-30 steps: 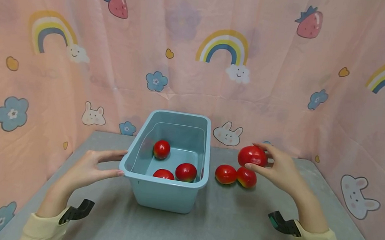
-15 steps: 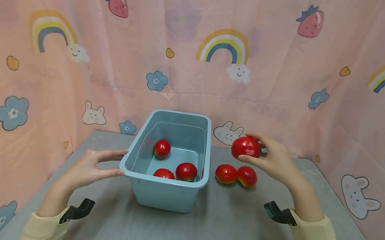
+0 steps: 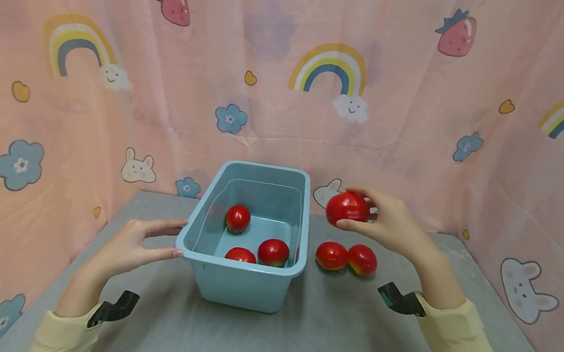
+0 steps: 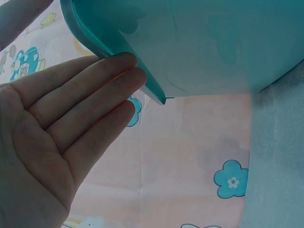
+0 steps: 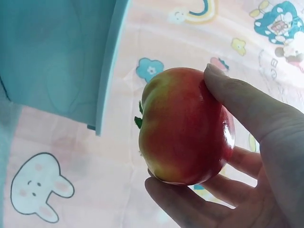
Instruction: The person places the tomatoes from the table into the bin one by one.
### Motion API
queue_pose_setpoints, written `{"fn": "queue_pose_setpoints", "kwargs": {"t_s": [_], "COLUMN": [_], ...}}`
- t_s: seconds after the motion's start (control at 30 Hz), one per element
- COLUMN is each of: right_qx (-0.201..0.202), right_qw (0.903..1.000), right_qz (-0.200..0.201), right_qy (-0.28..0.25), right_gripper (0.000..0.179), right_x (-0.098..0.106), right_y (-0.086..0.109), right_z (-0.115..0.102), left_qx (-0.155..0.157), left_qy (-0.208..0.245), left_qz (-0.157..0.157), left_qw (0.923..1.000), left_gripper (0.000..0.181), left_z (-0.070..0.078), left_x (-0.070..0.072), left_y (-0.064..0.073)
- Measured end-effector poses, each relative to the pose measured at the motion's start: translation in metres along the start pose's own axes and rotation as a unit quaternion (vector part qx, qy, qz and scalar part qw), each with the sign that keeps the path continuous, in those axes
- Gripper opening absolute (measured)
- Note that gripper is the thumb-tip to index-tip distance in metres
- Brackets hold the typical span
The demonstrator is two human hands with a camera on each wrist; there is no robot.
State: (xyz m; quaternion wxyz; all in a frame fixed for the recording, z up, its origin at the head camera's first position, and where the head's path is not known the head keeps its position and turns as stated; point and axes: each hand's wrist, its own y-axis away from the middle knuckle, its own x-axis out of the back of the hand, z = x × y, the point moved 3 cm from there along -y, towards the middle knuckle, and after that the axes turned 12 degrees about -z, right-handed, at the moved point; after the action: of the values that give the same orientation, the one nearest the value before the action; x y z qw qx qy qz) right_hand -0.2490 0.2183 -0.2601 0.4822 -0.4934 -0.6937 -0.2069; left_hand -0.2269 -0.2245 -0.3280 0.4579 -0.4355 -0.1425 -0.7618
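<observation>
My right hand [image 3: 392, 223] grips a red tomato [image 3: 347, 209] between thumb and fingers, raised above the table just right of the bin. In the right wrist view the tomato [image 5: 187, 126] shows a yellowish base and a bit of green calyx. Straight fingers of my left hand [image 3: 134, 247] touch the left rim of the light blue plastic bin [image 3: 238, 285]; the left wrist view shows the fingertips against that rim [image 4: 154, 90]. Inside the bin lie three tomatoes: one toward the back [image 3: 237, 219], one front right [image 3: 273, 252], and one [image 3: 241, 255] partly hidden by the front wall.
On the grey table [image 3: 338, 329], right of the bin, two more tomatoes lie side by side, a left one [image 3: 332, 256] and a right one [image 3: 363, 260]. A pink patterned curtain [image 3: 394, 124] hangs behind and along both sides of the table.
My right hand has lifted the tomato up off the spot behind the other two and carried it left toward the bin. My left hand and the bin have stayed in place.
</observation>
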Motion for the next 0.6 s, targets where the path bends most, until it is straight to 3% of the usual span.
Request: {"fn": "queue_pose_setpoints", "kwargs": {"t_s": [0.6], "right_qx": [0.036], "right_qw": [0.9986], "right_qz": [-0.039], "right_qy": [0.004], "right_gripper": [0.066], "right_x": [0.002], "right_y": [-0.031], "right_z": [-0.027], "left_qx": [-0.007], "left_qy": [-0.003], "left_qz": [-0.005], "left_qw": [1.0000], "left_gripper": [0.054], "left_z": [-0.001], "left_x": [0.000], "left_y": [0.000]}}
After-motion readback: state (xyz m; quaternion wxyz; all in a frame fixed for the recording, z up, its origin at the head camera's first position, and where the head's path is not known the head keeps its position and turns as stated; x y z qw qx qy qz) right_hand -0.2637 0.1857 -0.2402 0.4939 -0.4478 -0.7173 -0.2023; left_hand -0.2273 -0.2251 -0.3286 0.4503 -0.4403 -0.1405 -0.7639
